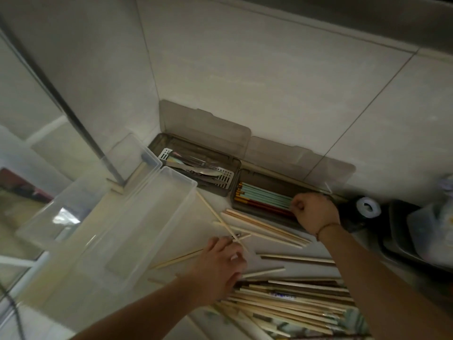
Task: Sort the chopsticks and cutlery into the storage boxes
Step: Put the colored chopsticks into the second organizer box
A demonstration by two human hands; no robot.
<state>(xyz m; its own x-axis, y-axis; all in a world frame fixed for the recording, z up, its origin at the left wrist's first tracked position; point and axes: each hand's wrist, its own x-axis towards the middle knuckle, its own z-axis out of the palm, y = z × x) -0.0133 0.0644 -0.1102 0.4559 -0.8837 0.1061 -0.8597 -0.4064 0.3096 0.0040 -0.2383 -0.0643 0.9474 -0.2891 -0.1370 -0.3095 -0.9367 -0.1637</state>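
Two grey storage boxes stand open against the wall. The left box [157, 143] holds metal cutlery [196, 168] on a white slotted tray. The right box [247, 175] holds coloured chopsticks [264, 196], mint, red and gold. My right hand [315, 212] is closed over the right ends of those coloured chopsticks inside the box. My left hand [220, 263] rests palm down on loose wooden chopsticks [267, 231] scattered on the counter, fingers around a thin pale one [215, 213]. A big pile of wooden chopsticks [294, 303] lies at the front right.
Two clear plastic bins stand left, a long one [186, 182] beside the cutlery box and another [73, 192] behind it. A roll of tape [367, 207] and a dark tray with a plastic container [421, 231] sit at the right. Tiled wall lies behind.
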